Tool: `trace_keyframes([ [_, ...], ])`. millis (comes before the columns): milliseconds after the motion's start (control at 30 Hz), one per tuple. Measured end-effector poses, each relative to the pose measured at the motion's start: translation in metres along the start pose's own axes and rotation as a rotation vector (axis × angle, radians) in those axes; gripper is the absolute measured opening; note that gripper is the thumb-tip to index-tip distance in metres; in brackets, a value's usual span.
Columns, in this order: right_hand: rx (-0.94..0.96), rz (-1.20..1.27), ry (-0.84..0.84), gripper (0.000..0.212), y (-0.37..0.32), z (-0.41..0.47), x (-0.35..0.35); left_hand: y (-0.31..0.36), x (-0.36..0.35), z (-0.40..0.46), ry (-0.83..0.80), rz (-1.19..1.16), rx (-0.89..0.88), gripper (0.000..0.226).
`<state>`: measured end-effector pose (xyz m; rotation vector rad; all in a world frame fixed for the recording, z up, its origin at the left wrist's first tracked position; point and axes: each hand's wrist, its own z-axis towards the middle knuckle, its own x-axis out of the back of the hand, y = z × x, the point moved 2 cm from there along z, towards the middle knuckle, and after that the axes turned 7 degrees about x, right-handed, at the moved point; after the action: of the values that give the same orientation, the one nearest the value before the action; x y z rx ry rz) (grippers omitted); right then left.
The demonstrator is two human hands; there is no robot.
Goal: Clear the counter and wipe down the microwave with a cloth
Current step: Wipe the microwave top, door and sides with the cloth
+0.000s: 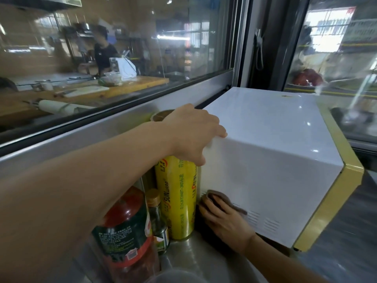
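The white microwave (pixel 271 152) fills the 3 o'clock side of the view, sitting on the steel table (pixel 183 260) with its yellow front trim turned toward 4 o'clock. The left hand (pixel 193 133) reaches in from 9 o'clock and lies draped over the top rear corner of the microwave, fingers loosely curled over the edge, thumb pointing down along the side panel. Down at 6 o'clock the right hand (pixel 226 221) is flat and pressed against the lower side panel, fingers together, pinning a brown cloth (pixel 218 198) to the metal just beside the vent slots (pixel 261 220). Only the cloth's upper fold shows above the fingertips; the rest is hidden under the palm. Standing just beside the microwave at 7 o'clock is a yellow roll of cling film (pixel 177 201), upright, and next to it a small dark bottle (pixel 158 217) with a gold cap. Nearest the camera stands a big jar (pixel 124 231) with a red and green label. Behind the left hand sits what looks like a cardboard tube (pixel 161 115), partly hidden.
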<state>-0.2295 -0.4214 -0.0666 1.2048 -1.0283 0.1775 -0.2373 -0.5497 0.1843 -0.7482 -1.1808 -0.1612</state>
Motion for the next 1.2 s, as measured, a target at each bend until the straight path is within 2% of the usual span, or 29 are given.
trace_keyframes([
  [100, -0.011, -0.036, 0.081, 0.036, 0.001, -0.037, -0.008, 0.001, 0.001, -0.001, -0.023, -0.012, 0.006, 0.078],
  [200, -0.048, -0.121, 0.080, 0.046, 0.005, -0.092, -0.020, 0.002, 0.002, -0.002, -0.035, -0.032, 0.011, 0.078],
  [333, -0.084, -0.167, 0.058, 0.041, 0.011, -0.140, -0.022, 0.001, 0.001, -0.002, -0.056, -0.013, 0.003, 0.079],
  [467, -0.077, -0.093, 0.021, 0.045, 0.020, -0.129, -0.004, 0.002, 0.003, -0.001, -0.081, -0.034, 0.011, 0.079],
  [567, -0.121, -0.086, 0.101, 0.051, 0.036, -0.097, 0.017, 0.002, 0.004, -0.001, -0.083, -0.029, 0.011, 0.078],
  [767, -0.188, -0.163, 0.257, 0.051, 0.080, -0.032, 0.072, 0.000, 0.004, 0.002, -0.136, -0.063, 0.044, 0.081],
  [833, -0.207, -0.203, 0.280, 0.052, 0.093, -0.050, 0.079, 0.001, 0.006, 0.001, -0.158, -0.054, 0.053, 0.081],
  [933, -0.353, -0.221, 0.345, 0.056, 0.108, -0.105, 0.079, 0.007, 0.008, -0.001, -0.161, 0.022, 0.067, 0.075],
  [1033, -0.431, -0.222, 0.379, 0.060, 0.119, -0.154, 0.081, 0.022, 0.005, 0.000, -0.105, 0.128, 0.084, 0.063],
  [1200, -0.473, -0.198, 0.447, 0.051, 0.121, -0.139, 0.089, 0.046, -0.002, -0.001, -0.028, 0.068, 0.136, 0.071],
])
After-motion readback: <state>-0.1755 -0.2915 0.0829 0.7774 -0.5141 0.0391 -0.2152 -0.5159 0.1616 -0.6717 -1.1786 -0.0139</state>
